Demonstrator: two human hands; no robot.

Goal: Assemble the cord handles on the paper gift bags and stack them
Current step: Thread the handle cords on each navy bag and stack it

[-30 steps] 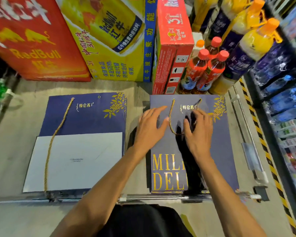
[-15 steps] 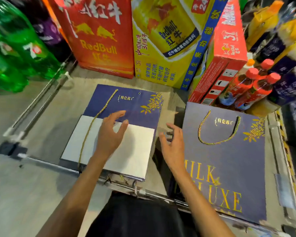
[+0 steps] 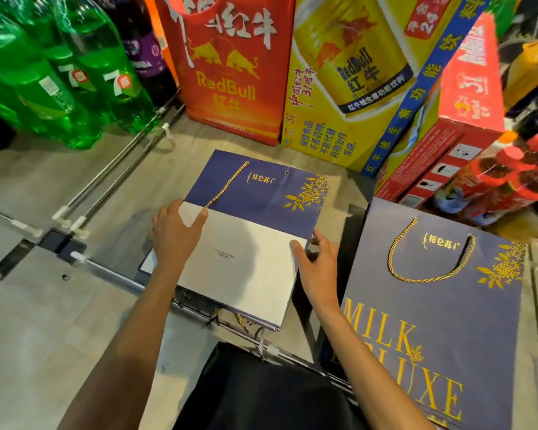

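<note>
Navy paper, gold print: the finished bag (image 3: 432,321) lies flat on the right of the shelf (image 3: 131,187), its cord handle (image 3: 402,236) looped through both holes, so that one looks done and set aside. I cannot tell whether more finished bags lie under it. To the left and well apart from it, the unfinished bag (image 3: 261,193) tops a pile (image 3: 255,322) of flat bags, with its white base flap (image 3: 239,268) folded up over the front. Its gold cord (image 3: 227,184) is fixed at the left hole only and runs straight down toward the flap; the right hole (image 3: 286,172) is empty, so this handle is judged half done. Both hands are apart, one at each side of this bag. The left hand (image 3: 173,237) lies on the left edge with the fingers fairly straight and the thumb on the cord's free end. The right hand (image 3: 320,268) has its thumb on the flap at the right edge and its fingers past the edge; whether they hook underneath is not visible. Left to do, by my reading: thread the free end through the empty hole, secure it, move the bag onto the finished one, then the rest of the pile. Cord ends poke out at the pile's near edge; the number of bags there is unreadable. Red Bull cartons (image 3: 230,72) and green bottles (image 3: 75,82) stand behind.
</note>
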